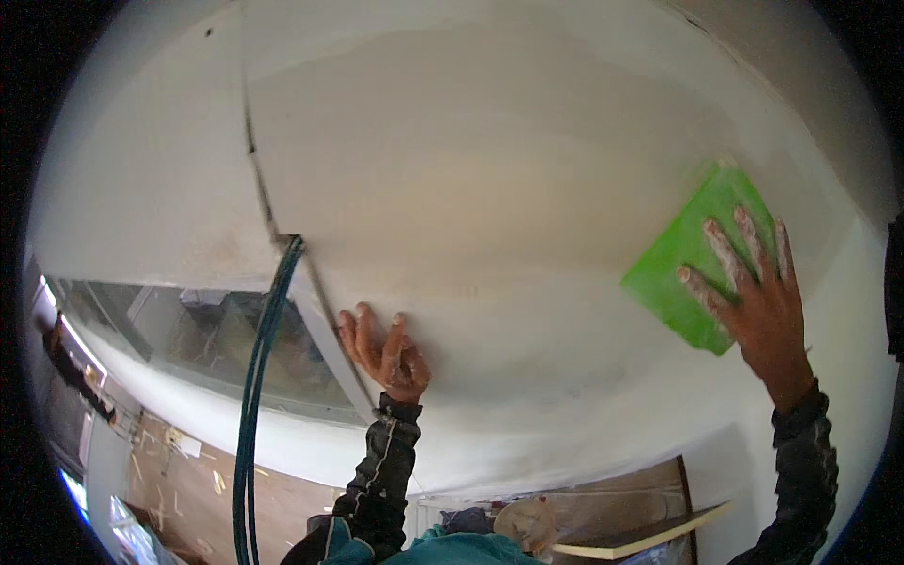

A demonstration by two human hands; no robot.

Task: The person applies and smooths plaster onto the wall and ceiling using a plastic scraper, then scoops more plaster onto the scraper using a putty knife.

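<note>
Green sheet point(669, 264) against right part of white panel point(471, 188). From left: opening point(202, 344) below panel; dark blue-green cables point(259, 377) hanging from notch at panel's seam point(250, 151), passing in front of opening. Left hand point(391, 358) just right of opening's edge, fingers loosely curled, empty; contact with panel cannot be told. Right hand point(767, 306) open, fingers spread over green sheet, covering its lower right side.

Illumination is moderate and diffuse, with a glare strip point(74, 495) at eight o'clock and dimmer tones at two o'clock. Fisheye distortion bends straight edges; the rim vignettes to black.
</note>
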